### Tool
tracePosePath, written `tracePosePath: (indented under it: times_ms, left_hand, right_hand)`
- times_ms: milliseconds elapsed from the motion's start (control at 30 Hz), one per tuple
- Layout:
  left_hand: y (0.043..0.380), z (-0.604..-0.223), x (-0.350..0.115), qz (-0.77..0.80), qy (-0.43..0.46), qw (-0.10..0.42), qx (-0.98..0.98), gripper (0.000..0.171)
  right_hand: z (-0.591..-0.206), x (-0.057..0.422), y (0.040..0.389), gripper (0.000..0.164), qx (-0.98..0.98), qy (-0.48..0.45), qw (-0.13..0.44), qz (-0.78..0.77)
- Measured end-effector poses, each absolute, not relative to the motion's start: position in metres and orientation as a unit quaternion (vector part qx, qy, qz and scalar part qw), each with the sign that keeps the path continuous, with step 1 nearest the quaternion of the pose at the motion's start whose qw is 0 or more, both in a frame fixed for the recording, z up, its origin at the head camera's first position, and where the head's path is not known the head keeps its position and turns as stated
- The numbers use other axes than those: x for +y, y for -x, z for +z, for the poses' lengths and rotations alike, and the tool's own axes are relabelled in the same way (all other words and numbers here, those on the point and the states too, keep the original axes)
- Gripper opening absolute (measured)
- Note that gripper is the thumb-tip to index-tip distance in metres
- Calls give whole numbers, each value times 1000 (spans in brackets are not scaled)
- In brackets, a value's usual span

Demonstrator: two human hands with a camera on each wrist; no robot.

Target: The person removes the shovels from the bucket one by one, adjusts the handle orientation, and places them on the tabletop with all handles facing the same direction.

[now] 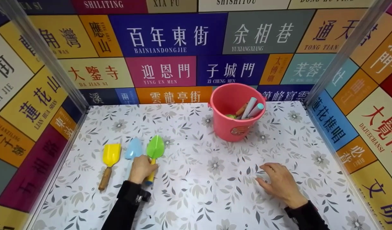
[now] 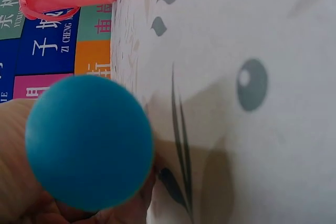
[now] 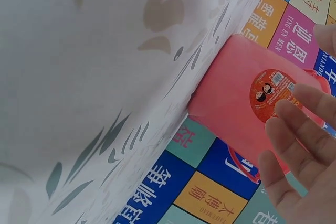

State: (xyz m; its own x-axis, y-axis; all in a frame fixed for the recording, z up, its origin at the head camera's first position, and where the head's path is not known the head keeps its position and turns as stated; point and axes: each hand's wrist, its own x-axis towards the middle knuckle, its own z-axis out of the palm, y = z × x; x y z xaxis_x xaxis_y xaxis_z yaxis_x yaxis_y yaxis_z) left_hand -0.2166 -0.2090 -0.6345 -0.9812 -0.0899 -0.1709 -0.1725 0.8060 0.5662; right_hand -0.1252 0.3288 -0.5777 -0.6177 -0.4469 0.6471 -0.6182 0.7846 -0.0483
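My left hand (image 1: pixel 142 168) grips the yellow handle of a toy trowel with a green leaf-shaped blade (image 1: pixel 156 147). The round blue handle end (image 2: pixel 89 142) fills much of the left wrist view. Beside that hand lies a light-blue toy shovel (image 1: pixel 134 148), its handle partly hidden by the hand. Further left is a yellow toy shovel (image 1: pixel 112 154) with a brown handle. My right hand (image 1: pixel 279 182) holds nothing, its fingers spread loosely over the right part of the table. In the right wrist view, the fingers (image 3: pixel 304 129) appear in front of the pink bucket (image 3: pixel 231 93).
The pink bucket (image 1: pixel 229 131) stands upright at the back of the table, right of centre. Several handled items (image 1: pixel 249 108) stick out of it, with grey, teal and brown ends. Printed panels (image 1: pixel 167 33) wall the floral-patterned table (image 1: pixel 189 143) at the back and sides.
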Motion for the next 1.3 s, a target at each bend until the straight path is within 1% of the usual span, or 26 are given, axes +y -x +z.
tracePosePath:
  times_ms: [167, 367, 500, 600, 700, 767, 800, 833, 933, 967, 1033, 1100, 1133, 1167, 1233, 1300]
  left_hand:
    - [217, -634, -210, 301, 72, 74, 948, 35]
    - [216, -632, -211, 307, 78, 88, 945, 31]
    - [215, -634, -211, 306, 70, 80, 946, 32]
    - [214, -635, -211, 313, 67, 83, 944, 32]
    - [214, -636, -211, 315, 66, 89, 943, 31]
    - [214, -637, -212, 303, 60, 81, 947, 31]
    - [214, -638, -212, 298, 58, 74, 950, 31]
    - [214, -638, -211, 291, 56, 65, 953, 32]
    - [213, -639, -210, 282, 42, 31, 958, 42]
    - [213, -641, -210, 282, 35, 15, 959, 44]
    - [213, -646, -209, 287, 12, -29, 957, 45]
    - [210, -649, -204, 293, -14, -69, 954, 41]
    - [209, -650, -202, 293, -29, -89, 951, 39]
    - [207, -651, -198, 293, -44, -111, 949, 37]
    - [196, -636, -187, 302, -68, -141, 940, 36]
    - [181, -613, -173, 307, -94, -171, 931, 34]
  right_hand:
    - [-576, 328, 124, 44, -894, -293, 314, 130]
    - [-574, 327, 123, 45, -897, -289, 309, 128]
    - [-574, 328, 124, 46, -897, -290, 308, 126]
    - [-575, 329, 124, 46, -896, -293, 309, 127]
    - [-575, 329, 124, 44, -894, -296, 309, 131]
    - [-575, 329, 124, 37, -893, -299, 309, 133]
    - [-575, 329, 124, 36, -892, -300, 309, 135]
    - [-575, 329, 124, 39, -892, -300, 310, 135]
    - [-576, 328, 124, 65, -891, -299, 314, 139]
    - [-576, 328, 124, 71, -891, -297, 314, 140]
    - [-575, 328, 124, 57, -893, -294, 312, 141]
    - [-575, 328, 123, 41, -894, -292, 308, 141]
    - [-574, 328, 123, 38, -895, -292, 306, 141]
    - [-574, 328, 123, 37, -895, -293, 304, 141]
    - [-574, 328, 124, 38, -894, -295, 304, 143]
    - [-575, 327, 126, 49, -892, -298, 308, 145]
